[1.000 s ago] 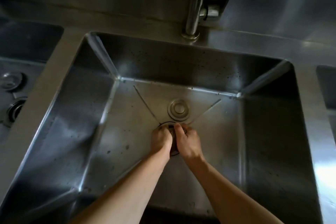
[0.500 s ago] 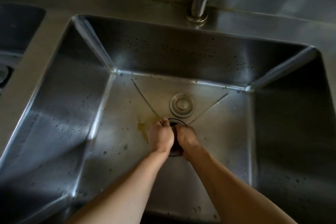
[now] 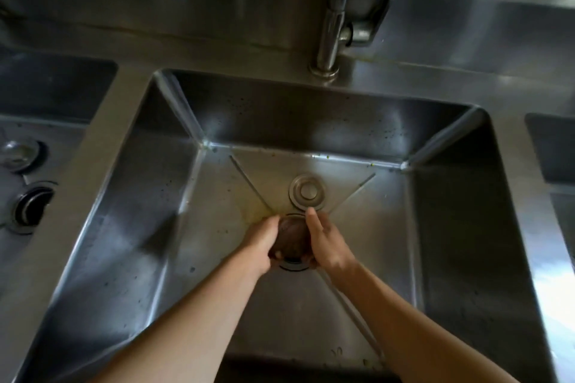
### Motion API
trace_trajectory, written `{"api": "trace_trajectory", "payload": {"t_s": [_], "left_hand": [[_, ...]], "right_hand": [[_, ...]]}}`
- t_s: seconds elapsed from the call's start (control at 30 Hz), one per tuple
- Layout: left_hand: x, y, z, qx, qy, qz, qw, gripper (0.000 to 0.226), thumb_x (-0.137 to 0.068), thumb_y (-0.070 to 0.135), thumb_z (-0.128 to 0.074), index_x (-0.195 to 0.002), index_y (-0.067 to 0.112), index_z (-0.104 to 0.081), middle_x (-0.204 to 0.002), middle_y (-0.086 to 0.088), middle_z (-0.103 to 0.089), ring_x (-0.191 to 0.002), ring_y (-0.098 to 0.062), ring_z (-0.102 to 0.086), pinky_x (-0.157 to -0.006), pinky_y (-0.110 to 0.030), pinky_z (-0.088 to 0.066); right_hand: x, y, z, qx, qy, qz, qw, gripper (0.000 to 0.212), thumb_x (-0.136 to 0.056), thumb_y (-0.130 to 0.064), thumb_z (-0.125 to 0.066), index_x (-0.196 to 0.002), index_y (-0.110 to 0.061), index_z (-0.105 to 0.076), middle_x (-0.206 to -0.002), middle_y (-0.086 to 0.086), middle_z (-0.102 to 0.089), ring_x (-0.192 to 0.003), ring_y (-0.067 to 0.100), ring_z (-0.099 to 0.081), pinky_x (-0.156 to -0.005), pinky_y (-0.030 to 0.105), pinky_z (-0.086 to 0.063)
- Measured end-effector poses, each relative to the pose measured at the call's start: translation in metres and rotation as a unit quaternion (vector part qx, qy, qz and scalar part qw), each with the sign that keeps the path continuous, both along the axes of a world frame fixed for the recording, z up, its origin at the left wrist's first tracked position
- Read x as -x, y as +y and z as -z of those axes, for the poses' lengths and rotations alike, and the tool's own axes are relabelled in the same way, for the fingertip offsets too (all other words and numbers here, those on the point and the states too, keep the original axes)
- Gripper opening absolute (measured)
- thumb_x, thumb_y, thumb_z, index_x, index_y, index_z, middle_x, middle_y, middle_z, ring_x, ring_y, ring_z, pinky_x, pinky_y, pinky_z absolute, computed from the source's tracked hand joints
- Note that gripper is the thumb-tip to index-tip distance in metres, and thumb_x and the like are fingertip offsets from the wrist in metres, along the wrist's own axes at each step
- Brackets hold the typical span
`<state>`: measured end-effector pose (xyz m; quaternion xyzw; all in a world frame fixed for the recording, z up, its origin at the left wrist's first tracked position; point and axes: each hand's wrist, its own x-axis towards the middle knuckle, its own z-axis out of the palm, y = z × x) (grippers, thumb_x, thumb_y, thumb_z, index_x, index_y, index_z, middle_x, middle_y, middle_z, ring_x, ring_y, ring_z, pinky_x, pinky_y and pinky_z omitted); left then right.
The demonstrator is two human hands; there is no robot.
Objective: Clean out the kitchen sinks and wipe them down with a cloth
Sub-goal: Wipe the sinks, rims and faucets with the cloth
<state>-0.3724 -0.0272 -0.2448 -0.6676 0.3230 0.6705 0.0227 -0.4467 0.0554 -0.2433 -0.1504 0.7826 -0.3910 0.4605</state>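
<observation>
Hands cupped the dark round strainer basket [image 3: 292, 238] over the steel sink [image 3: 140, 227] drain: left hand [image 3: 259, 246] gripped, right hand [image 3: 326, 242] pressed flat-fingered. Best lifted straight, level, avoiding spills.

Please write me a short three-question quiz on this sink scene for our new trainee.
1. True or false: both hands are down at the drain of the middle sink.
2. What lies flat on the sink floor just behind the drain?
A. a sponge
B. a round metal stopper
C. a fork
3. Fill in: the faucet stands at the ____ rim of the middle sink.

Key
1. True. The left hand grips the dark strainer basket at the drain opening, and the right hand rests against its other side with fingers fairly straight.
2. B. The round metal stopper lies there, apart from the hands.
3. Back. The faucet rises from there.
</observation>
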Motion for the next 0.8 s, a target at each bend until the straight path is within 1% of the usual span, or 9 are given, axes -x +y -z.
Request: {"api": "trace_trajectory", "payload": {"t_s": [0.1,0.17,0.27,0.37,0.5,0.57,0.63,0.7,0.8], "left_hand": [[-0.008,-0.007,-0.023,-0.098,0.023,-0.037,0.994,0.030,-0.092,0.021,-0.044,-0.066,0.011,-0.056,-0.044,-0.007,-0.056,-0.036,-0.017,-0.053,-0.036,-0.015,-0.039],[-0.011,-0.008,-0.034,-0.148,0.056,-0.020,0.987,0.033,-0.093,0.021,-0.041,-0.067,0.008,-0.058,-0.048,-0.008,-0.058,-0.036,-0.017,-0.056,-0.035,-0.016,-0.042],[-0.015,-0.004,-0.046,-0.169,0.057,0.013,0.984,0.032,-0.093,0.019,-0.038,-0.076,0.008,-0.063,-0.063,-0.012,-0.067,-0.052,-0.017,-0.065,-0.047,-0.017,-0.048],[-0.014,0.007,-0.056,-0.156,0.029,0.011,0.987,0.038,-0.090,0.027,-0.038,-0.053,0.017,-0.039,-0.031,0.003,-0.035,-0.022,-0.011,-0.031,-0.038,-0.006,-0.028],[-0.002,0.016,-0.060,-0.037,0.016,0.001,0.999,0.039,-0.090,0.024,-0.042,-0.053,0.015,-0.047,-0.034,0.002,-0.042,-0.031,-0.013,-0.037,-0.036,-0.009,-0.024],[0.003,0.016,-0.055,0.029,0.001,-0.008,1.000,0.034,-0.091,0.018,-0.042,-0.063,0.010,-0.060,-0.043,-0.002,-0.055,-0.045,-0.020,-0.051,-0.036,-0.017,-0.036],[0.008,0.015,-0.045,0.095,-0.015,0.017,0.995,0.030,-0.092,0.014,-0.043,-0.083,0.003,-0.069,-0.074,-0.013,-0.069,-0.073,-0.031,-0.064,-0.061,-0.035,-0.056],[0.012,0.015,-0.034,0.167,-0.044,0.062,0.983,0.033,-0.095,0.014,-0.040,-0.102,-0.004,-0.066,-0.105,-0.024,-0.066,-0.100,-0.037,-0.062,-0.088,-0.043,-0.051],[0.017,0.014,-0.015,0.241,-0.065,0.106,0.963,0.034,-0.098,0.018,-0.040,-0.107,-0.006,-0.063,-0.115,-0.026,-0.062,-0.107,-0.037,-0.058,-0.090,-0.038,-0.046]], "right_hand": [[-0.001,0.021,-0.020,0.113,0.098,-0.112,0.982,0.036,-0.096,-0.051,-0.039,-0.131,-0.042,-0.040,-0.128,-0.003,-0.049,-0.115,0.010,-0.050,-0.096,0.025,-0.043],[-0.001,0.025,-0.032,0.156,0.192,-0.242,0.938,0.056,-0.090,-0.062,-0.039,-0.142,-0.046,-0.026,-0.138,-0.006,-0.033,-0.119,0.008,-0.043,-0.100,0.024,-0.040],[-0.006,0.020,-0.042,0.174,0.331,-0.300,0.878,0.066,-0.084,-0.069,-0.036,-0.129,-0.023,-0.051,-0.119,0.003,-0.048,-0.096,0.022,-0.058,-0.079,0.038,-0.052],[-0.016,0.010,-0.046,0.145,0.367,-0.194,0.898,0.062,-0.080,-0.068,-0.033,-0.096,-0.015,-0.062,-0.089,0.006,-0.063,-0.076,0.033,-0.062,-0.065,0.041,-0.050],[-0.024,0.002,-0.041,0.134,0.254,-0.028,0.957,0.050,-0.079,-0.062,-0.037,-0.084,-0.019,-0.061,-0.071,0.005,-0.066,-0.073,0.026,-0.063,-0.068,0.042,-0.050],[-0.023,-0.001,-0.038,0.123,0.150,0.041,0.980,0.040,-0.081,-0.055,-0.042,-0.083,-0.021,-0.063,-0.074,0.001,-0.068,-0.076,0.018,-0.064,-0.072,0.038,-0.052],[-0.020,-0.006,-0.029,0.085,0.063,0.088,0.991,0.032,-0.084,-0.046,-0.046,-0.085,-0.022,-0.066,-0.082,0.000,-0.070,-0.085,0.017,-0.065,-0.078,0.034,-0.053],[-0.015,-0.012,-0.015,0.032,-0.015,0.122,0.992,0.027,-0.088,-0.037,-0.049,-0.091,-0.017,-0.067,-0.091,0.007,-0.070,-0.092,0.024,-0.064,-0.087,0.041,-0.052],[-0.006,-0.021,0.006,-0.048,-0.096,0.157,0.982,0.033,-0.087,-0.031,-0.050,-0.108,-0.008,-0.063,-0.103,0.016,-0.067,-0.097,0.032,-0.063,-0.091,0.048,-0.051]]}}
